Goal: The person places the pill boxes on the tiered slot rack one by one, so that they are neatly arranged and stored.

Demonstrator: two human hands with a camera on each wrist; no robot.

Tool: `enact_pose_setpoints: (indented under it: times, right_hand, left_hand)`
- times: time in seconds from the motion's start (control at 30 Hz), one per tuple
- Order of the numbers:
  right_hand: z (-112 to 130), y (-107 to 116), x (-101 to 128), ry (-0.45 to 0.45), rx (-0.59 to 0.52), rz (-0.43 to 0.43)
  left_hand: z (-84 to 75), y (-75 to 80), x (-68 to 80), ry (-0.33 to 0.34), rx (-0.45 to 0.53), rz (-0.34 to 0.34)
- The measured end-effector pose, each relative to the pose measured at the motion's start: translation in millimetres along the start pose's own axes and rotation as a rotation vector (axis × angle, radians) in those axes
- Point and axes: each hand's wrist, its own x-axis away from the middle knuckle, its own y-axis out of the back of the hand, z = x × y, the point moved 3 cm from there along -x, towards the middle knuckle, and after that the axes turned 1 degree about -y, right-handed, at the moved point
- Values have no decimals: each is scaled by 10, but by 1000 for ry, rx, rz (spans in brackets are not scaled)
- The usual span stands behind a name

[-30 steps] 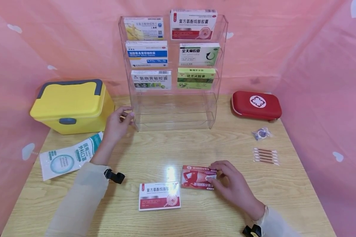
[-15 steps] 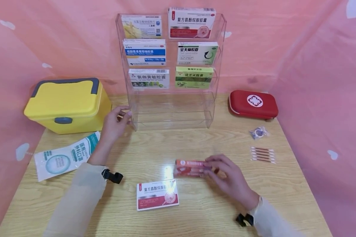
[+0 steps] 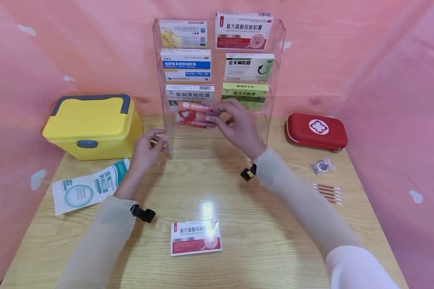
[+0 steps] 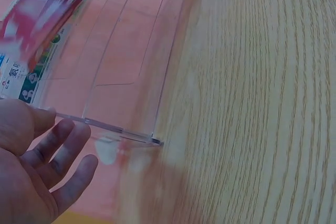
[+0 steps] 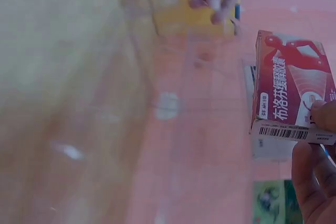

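Note:
In the head view my right hand (image 3: 236, 124) pinches a red medicine box (image 3: 195, 115) between thumb and fingers. This box is raised in front of the clear display rack (image 3: 217, 153), partly covering the white box (image 3: 189, 92) in the third row. The right wrist view shows the same red box (image 5: 294, 85) with its barcode edge. My left hand (image 3: 147, 150) grips the rack's lower left side edge; its thumb lies at that edge in the left wrist view, the other fingers loosely bent. A white-and-red medicine box (image 3: 196, 237) lies flat on the table.
Several medicine boxes fill the rack's upper rows, such as a green one (image 3: 254, 105). On the left stand a yellow case (image 3: 90, 124) and a mask packet (image 3: 88, 188). To the right are a red first-aid pouch (image 3: 316, 131), a small wrapped roll (image 3: 322, 166) and cotton swabs (image 3: 327, 193).
The right hand has lifted the red medicine box off the table and carried it forward and left to the rack. The left hand has stayed at the rack's edge.

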Motion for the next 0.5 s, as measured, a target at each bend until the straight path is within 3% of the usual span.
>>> enact_pose_setpoints:
  times: [0.13,0.3,0.5]
  right_hand:
    - [-21,-133,-233,13,79,74]
    - [-71,-340,-266,-2,88,195]
    - [-114,-457,-235,-7,67,209]
  left_hand:
    - [-20,-22,2,8,6,12]
    - [-18,-13,-2,24,12,12]
    - [3,-1,8,33,13,17]
